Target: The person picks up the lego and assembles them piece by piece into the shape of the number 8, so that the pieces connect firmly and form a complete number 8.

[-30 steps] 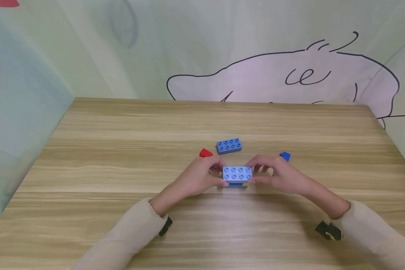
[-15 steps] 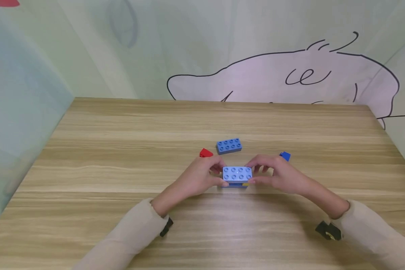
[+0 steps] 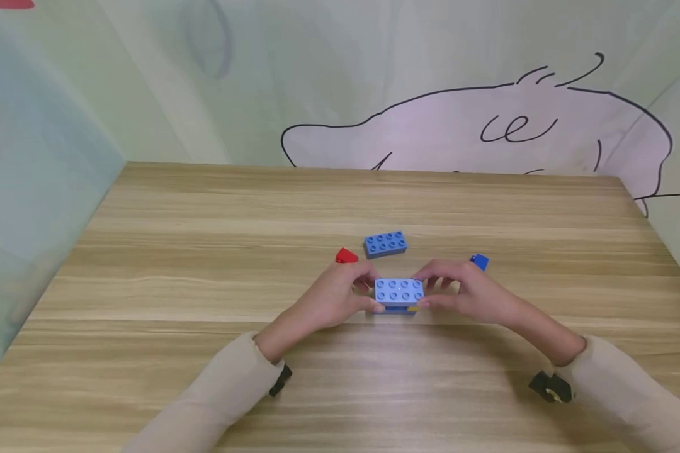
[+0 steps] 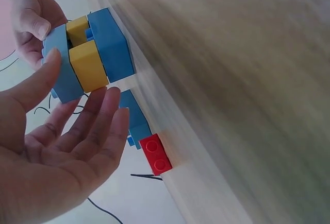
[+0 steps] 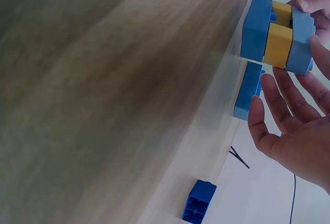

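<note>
Both hands hold one stack of toy building bricks near the middle of the table. The light blue top brick (image 3: 399, 291) has several studs facing up. Thumb and fingers of my left hand (image 3: 330, 294) pinch its left end, while my right hand (image 3: 477, 293) pinches the right end the same way. Beneath it, the left wrist view shows two yellow bricks (image 4: 91, 67), one at each end, with a gap between them. They sit on a darker blue bottom brick (image 4: 113, 46), which stands on the table. From the head view the top brick hides most of these lower layers.
Just beyond the stack a loose blue brick (image 3: 385, 245) lies on the wooden table (image 3: 204, 251). A small red brick (image 3: 347, 255) is behind the left hand. Past the right hand lies a small dark blue brick (image 5: 200, 202). A wall with a line drawing rises behind the table.
</note>
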`<state>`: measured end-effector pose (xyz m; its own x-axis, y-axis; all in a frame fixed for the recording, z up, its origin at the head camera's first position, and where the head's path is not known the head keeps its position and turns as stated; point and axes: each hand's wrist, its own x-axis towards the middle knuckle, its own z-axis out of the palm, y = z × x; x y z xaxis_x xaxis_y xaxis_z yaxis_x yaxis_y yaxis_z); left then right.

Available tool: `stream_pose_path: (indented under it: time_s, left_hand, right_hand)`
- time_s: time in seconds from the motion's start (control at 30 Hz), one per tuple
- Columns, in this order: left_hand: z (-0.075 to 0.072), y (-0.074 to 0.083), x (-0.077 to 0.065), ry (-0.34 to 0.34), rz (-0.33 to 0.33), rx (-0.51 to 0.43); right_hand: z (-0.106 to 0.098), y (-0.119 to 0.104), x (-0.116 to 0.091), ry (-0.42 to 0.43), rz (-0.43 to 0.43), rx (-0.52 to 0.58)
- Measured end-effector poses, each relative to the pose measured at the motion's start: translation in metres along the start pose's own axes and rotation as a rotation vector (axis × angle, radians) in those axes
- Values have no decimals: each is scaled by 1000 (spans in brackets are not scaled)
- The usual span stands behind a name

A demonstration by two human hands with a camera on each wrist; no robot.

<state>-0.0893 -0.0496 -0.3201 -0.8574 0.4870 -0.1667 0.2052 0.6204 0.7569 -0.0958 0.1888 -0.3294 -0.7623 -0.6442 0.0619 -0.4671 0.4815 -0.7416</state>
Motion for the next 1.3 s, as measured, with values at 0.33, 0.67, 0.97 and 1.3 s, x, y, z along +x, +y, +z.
stream_pose_path:
  time_s: [0.33, 0.67, 0.97, 1.3]
  left_hand:
    - [-1, 0, 0, 4, 0, -4]
    - [-1, -2, 1, 7, 1, -12]
    - [-1, 0, 0, -3, -15, -11]
    - [0, -1, 0, -4, -26, -5]
  right_hand:
    - [-1, 2, 1, -6, -6, 10]
    - [-1, 1, 0, -10, 21, 24]
    - [-10, 13, -3, -2, 34, 52]
    - [-52, 38, -21, 173, 177, -60]
